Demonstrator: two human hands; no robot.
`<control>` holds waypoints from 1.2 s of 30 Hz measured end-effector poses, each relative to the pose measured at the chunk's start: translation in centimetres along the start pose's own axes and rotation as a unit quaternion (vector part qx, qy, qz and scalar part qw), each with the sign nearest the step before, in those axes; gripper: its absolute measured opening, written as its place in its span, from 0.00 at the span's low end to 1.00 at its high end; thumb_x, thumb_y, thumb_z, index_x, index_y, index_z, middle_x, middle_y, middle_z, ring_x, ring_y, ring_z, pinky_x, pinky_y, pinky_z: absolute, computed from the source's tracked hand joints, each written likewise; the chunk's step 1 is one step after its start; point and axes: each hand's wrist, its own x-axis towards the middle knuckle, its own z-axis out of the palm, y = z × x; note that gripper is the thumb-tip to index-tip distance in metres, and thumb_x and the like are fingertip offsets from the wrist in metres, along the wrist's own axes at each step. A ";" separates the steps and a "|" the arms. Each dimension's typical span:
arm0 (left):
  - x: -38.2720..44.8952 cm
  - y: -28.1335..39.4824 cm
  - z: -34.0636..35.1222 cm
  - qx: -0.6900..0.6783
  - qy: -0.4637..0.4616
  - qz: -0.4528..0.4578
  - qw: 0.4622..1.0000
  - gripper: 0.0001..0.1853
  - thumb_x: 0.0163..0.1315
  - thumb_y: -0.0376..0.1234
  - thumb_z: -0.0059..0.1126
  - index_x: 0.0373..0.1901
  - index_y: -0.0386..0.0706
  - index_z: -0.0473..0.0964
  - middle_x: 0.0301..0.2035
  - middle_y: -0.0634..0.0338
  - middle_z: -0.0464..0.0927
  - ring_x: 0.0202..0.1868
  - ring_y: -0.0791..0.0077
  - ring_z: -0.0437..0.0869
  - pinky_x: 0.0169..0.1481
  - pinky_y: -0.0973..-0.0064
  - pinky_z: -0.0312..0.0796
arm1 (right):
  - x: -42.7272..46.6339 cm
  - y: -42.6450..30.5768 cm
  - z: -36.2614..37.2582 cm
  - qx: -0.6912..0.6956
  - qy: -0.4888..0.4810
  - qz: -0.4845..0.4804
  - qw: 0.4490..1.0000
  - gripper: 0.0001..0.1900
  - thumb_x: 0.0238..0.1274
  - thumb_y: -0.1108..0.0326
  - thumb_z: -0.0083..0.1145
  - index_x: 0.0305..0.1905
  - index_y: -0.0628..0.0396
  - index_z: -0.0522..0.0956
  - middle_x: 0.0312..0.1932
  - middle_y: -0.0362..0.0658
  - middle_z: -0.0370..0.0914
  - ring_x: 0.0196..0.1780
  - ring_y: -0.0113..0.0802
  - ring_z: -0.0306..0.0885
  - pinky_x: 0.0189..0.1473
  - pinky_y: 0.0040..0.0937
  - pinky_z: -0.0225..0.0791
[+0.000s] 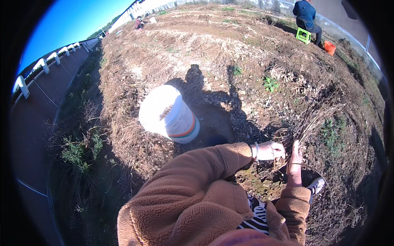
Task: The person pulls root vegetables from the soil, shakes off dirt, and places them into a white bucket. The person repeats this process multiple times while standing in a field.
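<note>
A bundle of dry, brown plant stalks [307, 121] is in my right hand [295, 156], whose fingers wrap around its lower end. Close beside it on the left, my left hand [274, 151], with a bracelet at the wrist, has its fingers curled at the base of the bundle. Whether it grips anything is hidden. A white plastic bucket [181, 123] with orange and green stripes stands to the left, away from both hands. Small pale pieces show inside it, too bright to make out.
Dry stalks and loose soil cover the field. My shoe [317, 185] is right of my hands. At the upper right a person [304, 13] sits on a green stool [303, 36] by an orange bucket [329, 48]. Another person [139, 23] crouches far off. A wall [46, 92] runs along the left.
</note>
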 end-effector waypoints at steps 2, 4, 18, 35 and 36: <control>0.5 -0.1 -0.5 -0.064 -0.032 0.036 0.997 0.13 0.68 0.37 0.48 0.41 0.37 0.77 0.24 0.62 0.77 0.27 0.78 0.76 0.35 0.77 0.70 | -0.4 -0.6 -0.5 -0.075 -0.010 0.023 0.997 0.22 0.66 0.46 0.53 0.48 0.55 0.73 0.31 0.32 0.70 0.28 0.19 0.61 0.28 0.20 0.56; 1.0 -0.1 -0.8 -0.063 -0.061 0.037 0.995 0.14 0.69 0.37 0.46 0.43 0.37 0.77 0.26 0.61 0.76 0.29 0.79 0.74 0.35 0.76 0.69 | -0.6 -0.7 -0.5 -0.019 0.009 0.038 0.999 0.20 0.65 0.47 0.55 0.46 0.54 0.73 0.29 0.31 0.69 0.25 0.16 0.57 0.24 0.18 0.51; 1.2 -5.7 -4.9 -0.386 0.172 -0.100 0.901 0.20 0.67 0.29 0.41 0.59 0.33 0.66 0.35 0.60 0.74 0.31 0.83 0.70 0.34 0.88 0.66 | 3.5 -2.4 -6.7 0.363 -0.134 -0.013 0.922 0.26 0.66 0.47 0.50 0.56 0.59 0.72 0.44 0.51 0.80 0.43 0.42 0.81 0.46 0.39 0.76; 2.1 -7.5 -3.6 -0.455 0.199 -0.176 0.850 0.18 0.63 0.21 0.48 0.56 0.32 0.68 0.43 0.50 0.75 0.45 0.66 0.78 0.55 0.71 0.75 | 1.7 -5.2 -15.4 0.257 0.136 -0.067 0.954 0.26 0.65 0.58 0.53 0.64 0.57 0.66 0.60 0.50 0.69 0.55 0.37 0.74 0.53 0.35 0.72; 1.8 -7.4 -3.3 -0.482 0.212 -0.160 0.835 0.18 0.63 0.21 0.49 0.56 0.34 0.68 0.42 0.51 0.75 0.45 0.66 0.78 0.56 0.69 0.75 | 1.3 -5.1 -16.7 0.243 0.140 -0.066 0.958 0.26 0.65 0.58 0.53 0.64 0.57 0.66 0.59 0.50 0.69 0.56 0.37 0.73 0.54 0.35 0.71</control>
